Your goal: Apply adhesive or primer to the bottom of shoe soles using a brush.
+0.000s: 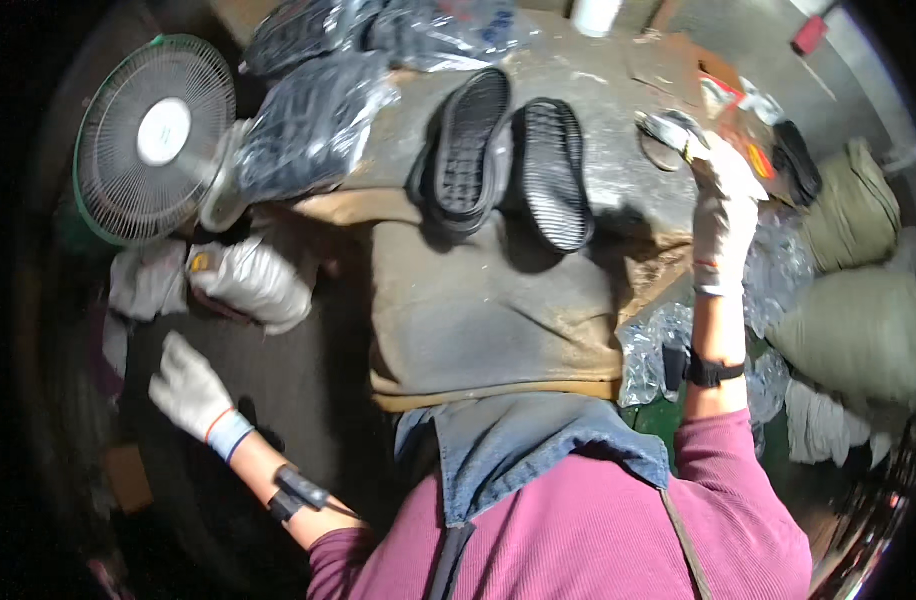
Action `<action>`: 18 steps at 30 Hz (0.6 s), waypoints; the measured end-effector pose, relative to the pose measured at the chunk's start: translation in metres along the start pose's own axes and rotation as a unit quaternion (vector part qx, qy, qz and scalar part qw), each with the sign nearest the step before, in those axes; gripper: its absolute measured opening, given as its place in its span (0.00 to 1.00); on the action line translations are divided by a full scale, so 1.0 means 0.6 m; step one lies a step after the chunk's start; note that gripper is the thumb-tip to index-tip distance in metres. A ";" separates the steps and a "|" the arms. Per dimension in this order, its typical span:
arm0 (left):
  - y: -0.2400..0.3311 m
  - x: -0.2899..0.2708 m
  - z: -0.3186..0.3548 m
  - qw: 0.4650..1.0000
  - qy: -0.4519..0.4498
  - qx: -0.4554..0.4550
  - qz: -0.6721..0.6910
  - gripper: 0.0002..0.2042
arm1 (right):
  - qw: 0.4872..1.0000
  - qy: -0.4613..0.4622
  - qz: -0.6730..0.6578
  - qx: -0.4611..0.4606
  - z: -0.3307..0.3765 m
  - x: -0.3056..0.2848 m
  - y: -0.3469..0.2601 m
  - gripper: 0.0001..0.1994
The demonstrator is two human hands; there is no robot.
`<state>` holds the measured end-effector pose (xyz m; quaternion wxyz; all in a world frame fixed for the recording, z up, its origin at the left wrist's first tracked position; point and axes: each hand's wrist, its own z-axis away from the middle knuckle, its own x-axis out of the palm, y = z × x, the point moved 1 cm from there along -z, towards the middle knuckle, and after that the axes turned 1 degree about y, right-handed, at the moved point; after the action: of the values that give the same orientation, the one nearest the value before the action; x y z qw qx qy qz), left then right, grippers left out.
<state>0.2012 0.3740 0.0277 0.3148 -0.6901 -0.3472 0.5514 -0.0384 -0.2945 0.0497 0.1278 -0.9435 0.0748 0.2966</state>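
Observation:
Both my hands wear white knitted gloves. My right hand (726, 205) reaches to the far right of the bench, its fingertips closed at the end of a small shiny tool with a loop (670, 132); its exact kind is blurred. My left hand (190, 390) hangs low at the left, away from the bench, with fingers loosely stretched and nothing in them. Between them, two black shoe soles lie near the bench's front edge: the left sole (473, 150) has a raised rim, and the right sole (555, 175) shows a ribbed face.
Clear plastic bags of dark soles (313, 125) are piled at the back left beside a fan (158, 140). A brown cloth (493, 310) drapes over the bench's front. Green sacks (853, 325) and crumpled clear plastic (778, 255) stand at the right. A dark sole (798, 162) lies beyond my right hand.

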 end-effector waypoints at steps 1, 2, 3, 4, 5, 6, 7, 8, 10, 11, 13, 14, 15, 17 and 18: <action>0.078 -0.068 -0.041 0.989 0.042 0.042 0.138 0.31 | 0.892 0.058 -0.368 0.258 -0.014 0.007 -0.004 0.11; 0.140 -0.129 -0.073 0.984 0.063 0.057 0.157 0.31 | 0.944 0.081 -0.251 0.198 -0.024 0.005 0.007 0.11; 0.211 -0.191 -0.098 0.945 0.068 0.090 0.308 0.28 | 0.998 0.057 0.012 0.034 -0.034 0.007 0.031 0.11; 0.265 -0.249 -0.111 0.884 0.068 0.119 0.448 0.25 | 0.991 0.088 -0.095 0.024 -0.040 0.021 0.084 0.10; 0.326 -0.293 -0.117 0.804 0.056 0.152 0.572 0.22 | 0.997 0.070 0.017 0.013 -0.041 0.033 0.113 0.14; 0.370 -0.331 -0.116 0.711 0.037 0.180 0.679 0.19 | 0.964 0.077 0.224 -0.123 -0.047 0.031 0.135 0.13; 0.414 -0.376 -0.115 0.601 0.016 0.208 0.772 0.17 | 0.952 0.070 0.263 -0.137 -0.048 0.032 0.171 0.09; 0.438 -0.415 -0.104 0.631 0.043 0.193 0.750 0.20 | 0.992 0.052 0.110 0.016 -0.051 0.045 0.189 0.07; 0.472 -0.452 -0.085 0.690 0.084 0.145 0.704 0.24 | 0.984 0.029 -0.059 0.165 -0.056 0.065 0.186 0.06; 0.486 -0.462 -0.081 0.715 0.099 0.119 0.682 0.25 | 0.987 -0.016 0.031 0.157 -0.058 0.061 0.178 0.06; 0.493 -0.472 -0.084 0.698 0.109 0.119 0.698 0.22 | 0.980 -0.060 0.118 0.148 -0.063 0.063 0.181 0.07; 0.493 -0.476 -0.087 0.691 0.126 0.135 0.699 0.21 | 0.982 -0.091 0.120 0.117 -0.064 0.072 0.198 0.08; 0.490 -0.478 -0.090 0.684 0.143 0.151 0.699 0.19 | 0.981 -0.122 0.121 0.086 -0.062 0.083 0.212 0.08; 0.477 -0.483 -0.091 0.700 0.154 0.153 0.680 0.16 | 0.973 -0.160 0.140 0.093 -0.062 0.109 0.216 0.07; 0.476 -0.476 -0.095 0.688 0.176 0.152 0.688 0.16 | 0.961 -0.198 0.164 0.100 -0.061 0.125 0.216 0.06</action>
<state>0.2516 -0.0252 -0.0396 0.0037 -0.7624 0.3750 0.5273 0.0143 -0.4336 0.0095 0.1836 -0.8233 0.2306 0.4850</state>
